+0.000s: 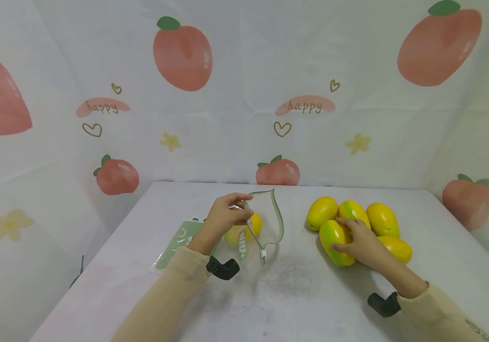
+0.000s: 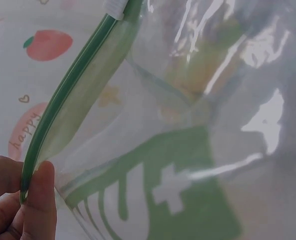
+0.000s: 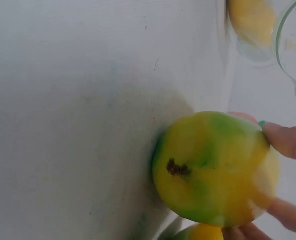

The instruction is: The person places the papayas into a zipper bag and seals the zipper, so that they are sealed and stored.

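Observation:
My left hand [image 1: 224, 217] pinches the green rim of a clear zip bag [image 2: 78, 75] between thumb and fingers. The bag's mouth gapes toward the right, and a white slider sits on its zip. Inside the bag lies a yellow mango [image 1: 254, 225], partly hidden by the hand and the printed plastic. On the right, my right hand [image 1: 361, 242] grips a yellow-green mango [image 3: 212, 170], thumb on one side and fingers on the other. This mango is the nearest of a cluster; whether it touches the table cannot be told.
Behind and beside the right hand lie more mangoes: one at the left [image 1: 322, 213], one at the right [image 1: 383, 219] and one partly under the wrist [image 1: 398, 249]. A flat green-printed bag [image 1: 177, 244] lies on the white table [image 1: 295, 304], left of the left hand.

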A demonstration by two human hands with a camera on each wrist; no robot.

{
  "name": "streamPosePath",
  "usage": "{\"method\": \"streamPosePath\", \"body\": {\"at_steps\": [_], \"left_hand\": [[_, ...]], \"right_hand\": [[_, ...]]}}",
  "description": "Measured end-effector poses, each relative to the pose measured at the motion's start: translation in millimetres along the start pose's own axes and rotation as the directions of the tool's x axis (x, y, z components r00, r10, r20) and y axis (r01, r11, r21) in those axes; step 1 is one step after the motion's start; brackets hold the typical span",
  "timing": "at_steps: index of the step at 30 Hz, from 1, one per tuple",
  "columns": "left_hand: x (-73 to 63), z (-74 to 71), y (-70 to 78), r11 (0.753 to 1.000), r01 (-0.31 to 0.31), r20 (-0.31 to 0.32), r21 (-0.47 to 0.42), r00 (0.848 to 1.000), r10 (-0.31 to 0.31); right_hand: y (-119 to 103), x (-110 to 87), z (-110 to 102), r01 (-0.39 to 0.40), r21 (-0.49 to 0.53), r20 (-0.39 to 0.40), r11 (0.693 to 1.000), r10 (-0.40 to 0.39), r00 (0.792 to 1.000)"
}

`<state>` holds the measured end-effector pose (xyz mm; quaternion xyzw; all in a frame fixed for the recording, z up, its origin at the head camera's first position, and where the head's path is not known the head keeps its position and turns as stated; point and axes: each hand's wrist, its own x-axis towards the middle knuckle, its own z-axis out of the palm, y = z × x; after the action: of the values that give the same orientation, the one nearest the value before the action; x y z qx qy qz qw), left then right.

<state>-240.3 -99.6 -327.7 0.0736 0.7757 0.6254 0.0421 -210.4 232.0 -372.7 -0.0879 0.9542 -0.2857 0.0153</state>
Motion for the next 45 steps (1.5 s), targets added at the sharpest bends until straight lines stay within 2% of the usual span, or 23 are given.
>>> {"method": "streamPosePath", "body": {"at_steps": [9, 20, 34, 45], "left_hand": [[0.2, -0.6, -1.7, 1.0, -0.018, 0.007, -0.008, 1.0, 0.018], [0.2, -2.0, -3.0, 1.0, -0.008, 0.001, -0.016, 1.0, 0.008], [-0.5, -0.7, -2.0, 1.0, -0.015, 0.009, -0.022, 1.0, 0.015], [-1.2, -1.3, -1.8, 0.999, -0.014, 0.01, -0.029, 1.0, 0.014]], "right_hand": [[1, -1.8, 4, 0.107, 0.058, 0.015, 0.993, -0.108, 0.994], [-8, -3.6, 10, 0.087, 0.049, 0.067, 0.995, -0.09, 0.994], [-9, -4.7, 17, 0.128, 0.054, 0.072, 0.99, -0.131, 0.989], [-9, -3.6, 18, 0.119, 0.048, 0.095, 0.992, -0.124, 0.988]]}}
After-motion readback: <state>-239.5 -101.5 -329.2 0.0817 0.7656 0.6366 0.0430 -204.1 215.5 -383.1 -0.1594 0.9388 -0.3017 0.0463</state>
